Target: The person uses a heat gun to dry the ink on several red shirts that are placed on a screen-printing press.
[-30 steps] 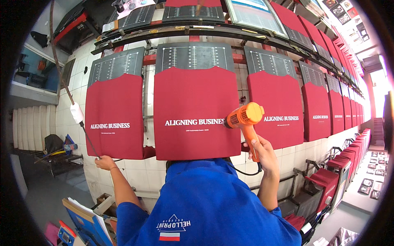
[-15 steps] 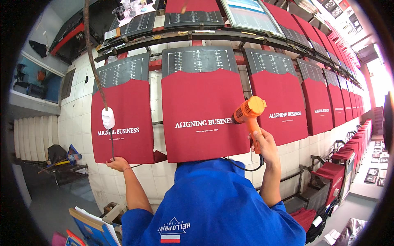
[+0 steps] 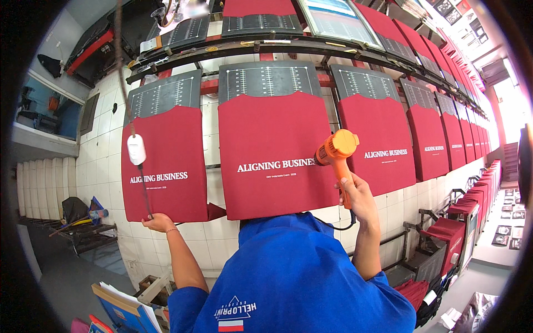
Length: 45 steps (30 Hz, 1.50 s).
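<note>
My right hand (image 3: pixel 360 198) is wrapped round the handle of an orange heat gun (image 3: pixel 340 145), over the right edge of the middle maroon shirt (image 3: pixel 272 133). Its dark nozzle points left at the end of that shirt's white printed lettering. At the lower edge of the left maroon shirt (image 3: pixel 164 139), my left hand (image 3: pixel 160 222) has its fingers closed on a black cord (image 3: pixel 145 191). That cord runs up to a white socket connector (image 3: pixel 136 150), which hangs from a brown cable (image 3: pixel 120 66) in front of the shirt. Both shirts are stretched over dark boards with white scale marks.
More maroon shirts on boards (image 3: pixel 386 144) run off to the right. Behind them a dark metal rail (image 3: pixel 239 47) carries a second row and a framed screen (image 3: pixel 341 22). A rack (image 3: pixel 416 266) stands at the lower right, and books (image 3: pixel 127 308) lie at the lower left.
The white connector and its cable have swung left and slightly up. The heat gun and both my hands have stayed nearly where they were.
</note>
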Available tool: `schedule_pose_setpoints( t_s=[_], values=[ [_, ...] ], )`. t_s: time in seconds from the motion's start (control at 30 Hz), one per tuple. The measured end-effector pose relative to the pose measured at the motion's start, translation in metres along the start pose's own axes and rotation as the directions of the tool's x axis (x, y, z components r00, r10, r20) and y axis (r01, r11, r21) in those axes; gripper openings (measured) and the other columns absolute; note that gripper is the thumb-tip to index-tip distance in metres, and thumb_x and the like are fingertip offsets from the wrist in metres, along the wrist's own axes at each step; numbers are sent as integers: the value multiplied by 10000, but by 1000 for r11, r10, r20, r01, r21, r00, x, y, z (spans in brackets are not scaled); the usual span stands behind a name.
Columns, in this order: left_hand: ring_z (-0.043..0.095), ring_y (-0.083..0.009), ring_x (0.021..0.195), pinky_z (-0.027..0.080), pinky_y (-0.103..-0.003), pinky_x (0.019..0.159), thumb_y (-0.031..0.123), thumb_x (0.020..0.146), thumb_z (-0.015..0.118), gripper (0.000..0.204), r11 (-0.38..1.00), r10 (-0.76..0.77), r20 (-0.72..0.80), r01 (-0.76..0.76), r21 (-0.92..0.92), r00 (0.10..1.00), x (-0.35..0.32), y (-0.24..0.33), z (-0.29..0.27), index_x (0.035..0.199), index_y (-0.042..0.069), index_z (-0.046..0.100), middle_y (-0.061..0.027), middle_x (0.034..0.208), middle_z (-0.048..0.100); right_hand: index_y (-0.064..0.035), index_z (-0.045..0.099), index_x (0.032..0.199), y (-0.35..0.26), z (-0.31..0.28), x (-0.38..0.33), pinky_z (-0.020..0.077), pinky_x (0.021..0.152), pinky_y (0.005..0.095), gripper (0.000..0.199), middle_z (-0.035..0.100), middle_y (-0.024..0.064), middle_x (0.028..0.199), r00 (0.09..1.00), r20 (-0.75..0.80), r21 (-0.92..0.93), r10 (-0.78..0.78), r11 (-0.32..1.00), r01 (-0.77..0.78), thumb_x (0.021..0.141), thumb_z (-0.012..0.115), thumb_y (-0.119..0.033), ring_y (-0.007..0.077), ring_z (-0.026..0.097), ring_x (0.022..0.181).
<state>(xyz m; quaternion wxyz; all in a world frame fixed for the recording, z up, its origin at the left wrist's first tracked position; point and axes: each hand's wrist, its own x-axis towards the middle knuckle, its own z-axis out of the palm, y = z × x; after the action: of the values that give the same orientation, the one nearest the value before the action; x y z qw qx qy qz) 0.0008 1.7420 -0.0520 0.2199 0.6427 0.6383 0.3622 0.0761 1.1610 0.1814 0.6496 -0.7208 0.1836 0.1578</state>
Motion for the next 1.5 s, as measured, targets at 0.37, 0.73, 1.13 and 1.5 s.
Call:
schedule_pose_setpoints(
  t_s=[0.37, 0.73, 1.13, 1.5],
  values=[
    [576, -455, 1103, 457, -518, 947, 132, 978, 454, 413, 999, 24, -30, -23, 26, 999, 6, -11, 7, 1348, -46, 416, -308, 1228, 553, 11, 566, 1254, -12, 7, 5, 474, 528, 210, 406, 649, 52, 875, 992, 103, -5, 76, 997, -75, 1008, 536, -310, 70, 548, 566],
    [564, -433, 1143, 453, -495, 972, 167, 988, 452, 431, 999, -54, 22, 54, -3, 998, -3, 6, 1, 1369, -27, 407, -284, 1277, 538, 23, 564, 1235, -9, 22, 3, 474, 516, 223, 412, 656, 64, 887, 994, 109, -52, 29, 998, -23, 999, 569, -316, 80, 556, 553],
    [559, -432, 1154, 441, -497, 985, 203, 984, 452, 451, 998, -63, 36, 63, -17, 997, -4, 12, -2, 1376, -14, 401, -288, 1290, 533, 1, 546, 1241, -10, 28, 6, 436, 475, 206, 353, 653, 39, 881, 981, 178, 19, 75, 997, -80, 1001, 556, -257, 58, 551, 551],
    [558, -437, 1156, 447, -500, 980, 204, 988, 454, 460, 997, -78, 52, 79, -7, 996, -5, 13, -6, 1384, -19, 383, -289, 1298, 529, 6, 548, 1249, -14, 38, 6, 444, 482, 214, 350, 648, 34, 885, 970, 238, -2, 55, 998, -56, 1001, 550, -241, 58, 545, 551]
  ],
)
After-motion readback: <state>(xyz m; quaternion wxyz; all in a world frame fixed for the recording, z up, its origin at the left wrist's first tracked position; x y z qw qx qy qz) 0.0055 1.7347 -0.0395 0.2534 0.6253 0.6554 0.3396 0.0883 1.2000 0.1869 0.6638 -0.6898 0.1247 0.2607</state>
